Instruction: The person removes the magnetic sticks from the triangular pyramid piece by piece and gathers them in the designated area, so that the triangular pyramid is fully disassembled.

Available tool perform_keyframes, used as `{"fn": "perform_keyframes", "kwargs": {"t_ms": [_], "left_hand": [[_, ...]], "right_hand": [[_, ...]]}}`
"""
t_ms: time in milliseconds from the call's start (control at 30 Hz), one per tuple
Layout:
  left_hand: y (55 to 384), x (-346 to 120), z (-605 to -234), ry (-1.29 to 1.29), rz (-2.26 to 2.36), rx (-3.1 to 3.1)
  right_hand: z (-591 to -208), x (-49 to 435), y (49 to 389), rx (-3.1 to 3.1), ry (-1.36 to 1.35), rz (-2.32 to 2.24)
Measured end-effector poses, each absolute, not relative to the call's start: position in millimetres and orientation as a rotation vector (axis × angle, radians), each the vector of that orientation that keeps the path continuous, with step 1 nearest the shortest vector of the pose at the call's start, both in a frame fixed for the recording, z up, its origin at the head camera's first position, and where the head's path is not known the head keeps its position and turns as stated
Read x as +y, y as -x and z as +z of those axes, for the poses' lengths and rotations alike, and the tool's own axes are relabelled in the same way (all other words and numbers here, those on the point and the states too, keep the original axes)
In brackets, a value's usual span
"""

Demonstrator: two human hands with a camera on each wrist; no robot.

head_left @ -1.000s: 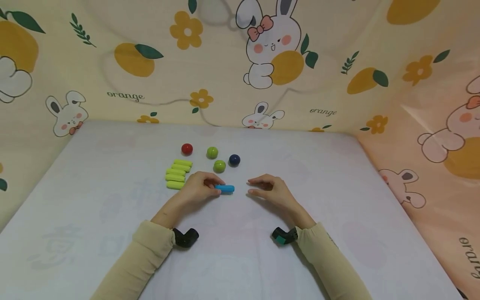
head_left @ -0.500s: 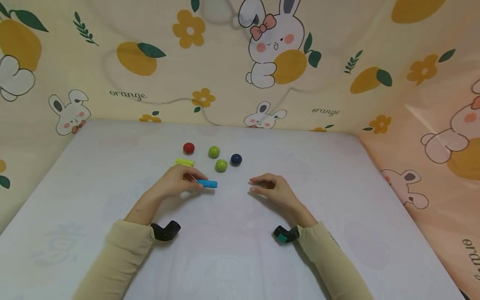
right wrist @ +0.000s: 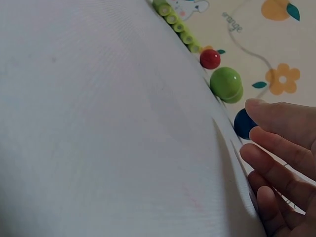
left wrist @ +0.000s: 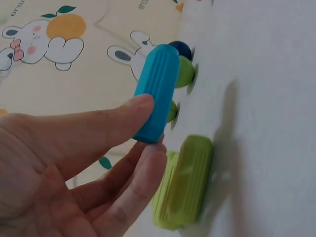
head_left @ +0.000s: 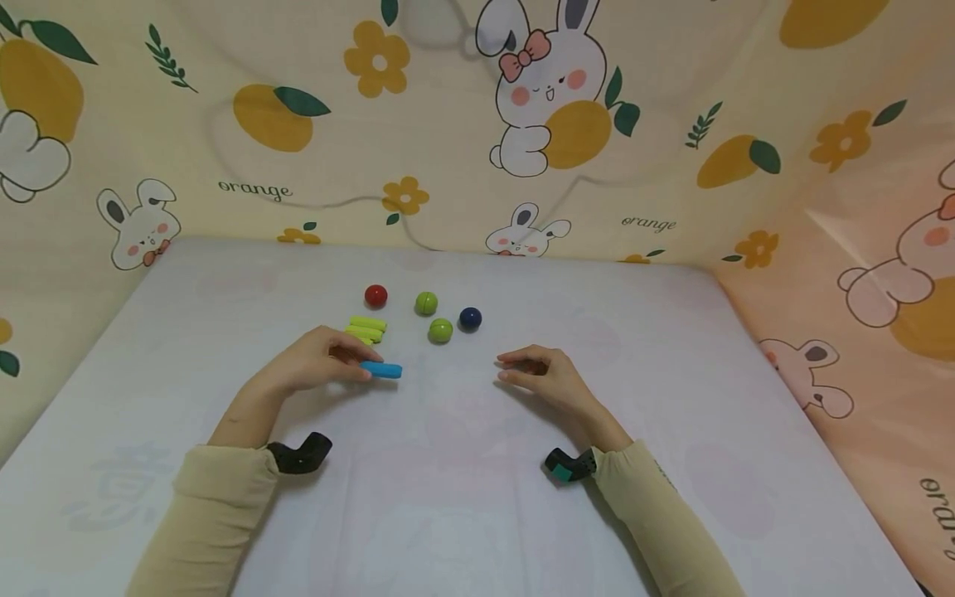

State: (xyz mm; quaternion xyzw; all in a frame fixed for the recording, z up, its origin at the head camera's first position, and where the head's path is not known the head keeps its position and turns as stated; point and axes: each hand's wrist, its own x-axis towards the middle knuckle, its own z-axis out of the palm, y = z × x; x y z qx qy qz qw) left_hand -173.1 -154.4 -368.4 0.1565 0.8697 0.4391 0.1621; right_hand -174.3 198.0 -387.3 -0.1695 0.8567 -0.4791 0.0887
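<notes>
Between thumb and fingertips, my left hand (head_left: 317, 362) pinches a short blue ribbed stick (head_left: 384, 370), held just above the table in the head view. The left wrist view shows the grooves along that blue stick (left wrist: 159, 81), with its upper end free. Yellow-green ribbed sticks (head_left: 367, 324) lie in a row right behind the left hand, which hides some of them. My right hand (head_left: 552, 380) rests at the right of the middle, thumb and fingers apart and loosely bent, with nothing between them.
Behind the hands sit a red ball (head_left: 376, 295), two green balls (head_left: 441, 330) and a dark blue ball (head_left: 470, 318). A white cloth covers the table (head_left: 462, 497). Patterned fabric walls (head_left: 440, 149) close off the back and sides.
My left hand has moved to the left with the blue stick, from near the middle to in front of the yellow-green row. My right hand has stayed in place.
</notes>
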Motion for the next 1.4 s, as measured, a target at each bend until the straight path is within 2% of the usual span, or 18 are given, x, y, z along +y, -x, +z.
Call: {"fn": "perform_keyframes", "kwargs": {"t_ms": [600,1100,1400], "left_hand": [[168,-188,-379,-0.35,1.19,2.476],[167,-191,-386,-0.203,1.229,2.518],[165,-187,-389,-0.092,1.224,2.547]], "right_hand": [[-387,198,174,2.544,0.504,-1.417],[-389,199,175,2.545,0.511,-1.415],[-420,208,191,2.548,0.505,-1.449]]}}
